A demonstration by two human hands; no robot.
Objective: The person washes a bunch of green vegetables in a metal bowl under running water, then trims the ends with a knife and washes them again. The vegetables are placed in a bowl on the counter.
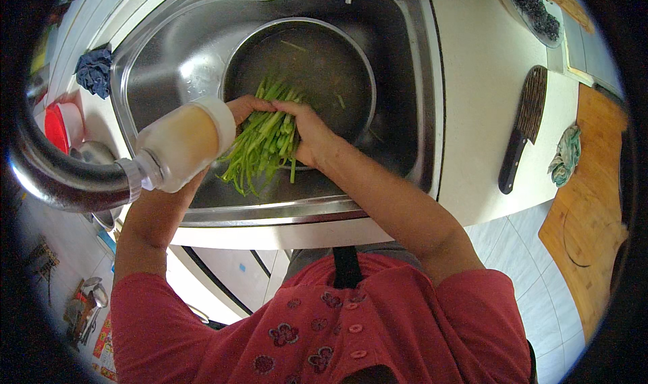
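Both hands grip a bunch of green leafy stalks (pixel 268 138) over the near left part of a round metal basin (pixel 372 75). My left hand (pixel 245 109) holds the bunch from the left and is partly hidden behind a faucet filter (pixel 177 141). From the right, my right hand (pixel 310 133) wraps around the stalks, its thumb close to the left one. The stalk ends hang toward me, and the far end of the bunch dips toward the water. Dark-looking water (pixel 314 70) fills the basin, with a few loose green bits floating in it.
The basin sits in a stainless steel sink (pixel 172 55). The curved metal faucet (pixel 76 181) reaches in from the left. On the right counter lie a cleaver (pixel 524 126) and a crumpled cloth (pixel 565 156). A dark blue cloth (pixel 94 71) and a red-and-white container (pixel 63 126) are at left.
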